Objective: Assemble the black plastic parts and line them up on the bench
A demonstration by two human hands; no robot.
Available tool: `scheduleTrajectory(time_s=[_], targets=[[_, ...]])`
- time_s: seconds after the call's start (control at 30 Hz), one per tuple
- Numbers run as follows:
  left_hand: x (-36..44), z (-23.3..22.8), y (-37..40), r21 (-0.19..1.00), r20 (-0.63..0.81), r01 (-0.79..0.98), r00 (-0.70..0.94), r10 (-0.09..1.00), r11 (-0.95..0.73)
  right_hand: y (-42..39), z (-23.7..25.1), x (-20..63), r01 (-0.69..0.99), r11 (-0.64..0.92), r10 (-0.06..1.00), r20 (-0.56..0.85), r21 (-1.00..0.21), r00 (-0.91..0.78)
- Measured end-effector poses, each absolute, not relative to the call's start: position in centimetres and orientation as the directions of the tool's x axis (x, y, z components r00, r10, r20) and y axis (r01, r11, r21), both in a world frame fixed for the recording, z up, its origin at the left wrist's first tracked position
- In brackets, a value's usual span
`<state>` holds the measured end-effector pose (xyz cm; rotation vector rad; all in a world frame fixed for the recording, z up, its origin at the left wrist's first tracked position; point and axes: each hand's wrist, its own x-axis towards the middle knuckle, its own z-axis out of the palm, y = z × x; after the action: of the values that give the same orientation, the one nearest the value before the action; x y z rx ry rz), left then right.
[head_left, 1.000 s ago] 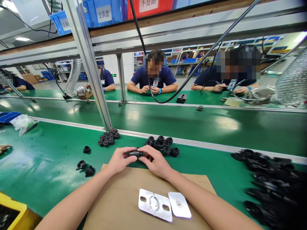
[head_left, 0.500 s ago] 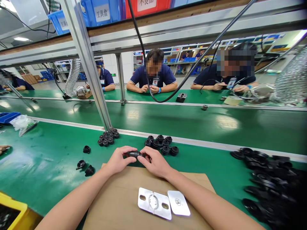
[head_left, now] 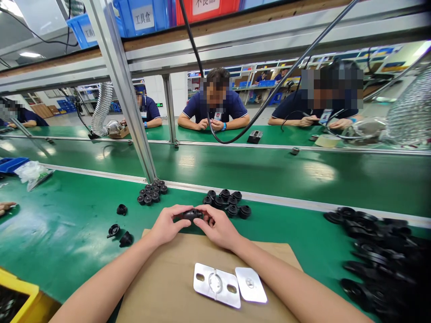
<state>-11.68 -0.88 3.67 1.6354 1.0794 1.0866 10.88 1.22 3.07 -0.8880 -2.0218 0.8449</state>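
Observation:
Between my two hands is a small round black plastic part point(head_left: 192, 214), held just above the far edge of the brown cardboard point(head_left: 168, 278). My left hand point(head_left: 171, 224) is closed on its left side, thumb in front and fingers behind. On its right side my right hand point(head_left: 215, 224) grips it, with the fingers curled and partly hidden. A cluster of black stepped parts point(head_left: 232, 211) stands just beyond my right hand. Short black cylinders point(head_left: 147, 195) are grouped farther left. Two silver metal plates point(head_left: 215, 283) lie on the cardboard between my forearms.
Three loose black parts point(head_left: 114, 231) lie left of my forearm. A big pile of black parts point(head_left: 377, 251) is at the right. A yellow bin point(head_left: 32, 287) stands at the lower left. A metal post point(head_left: 126, 98) rises at the bench's back edge; co-workers point(head_left: 215, 105) sit opposite.
The black part has turned a little between my fingers, showing a different side. Both hands stay in nearly the same place.

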Motion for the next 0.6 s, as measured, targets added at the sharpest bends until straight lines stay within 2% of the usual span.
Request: scheduleTrajectory(time_s=[0.07,0.2,0.37,0.47,0.6], targets=[[-11.66,3.66,-0.83,0.955,0.199,0.171,0.241,0.95,-0.243,1.42,2.92,10.84,0.294,0.531,0.817,0.389,-0.795,-0.425],[-11.8,3.42,-0.54,0.983,0.1,0.128,0.251,0.963,-0.135,1.6,2.75,10.79,0.281,0.567,0.799,0.434,-0.774,-0.416],[-11.87,3.5,-0.45,0.974,0.175,0.106,0.225,0.959,-0.202,1.62,2.69,10.79,0.284,0.576,0.797,0.448,-0.767,-0.406],[-11.89,3.64,-0.43,0.982,0.133,0.1,0.227,0.965,-0.159,1.65,2.67,10.82,0.285,0.586,0.79,0.455,-0.759,-0.411],[-11.97,3.91,-0.62,0.947,0.217,0.206,0.164,0.962,-0.248,1.63,2.7,10.87,0.283,0.59,0.786,0.458,-0.756,-0.415]])
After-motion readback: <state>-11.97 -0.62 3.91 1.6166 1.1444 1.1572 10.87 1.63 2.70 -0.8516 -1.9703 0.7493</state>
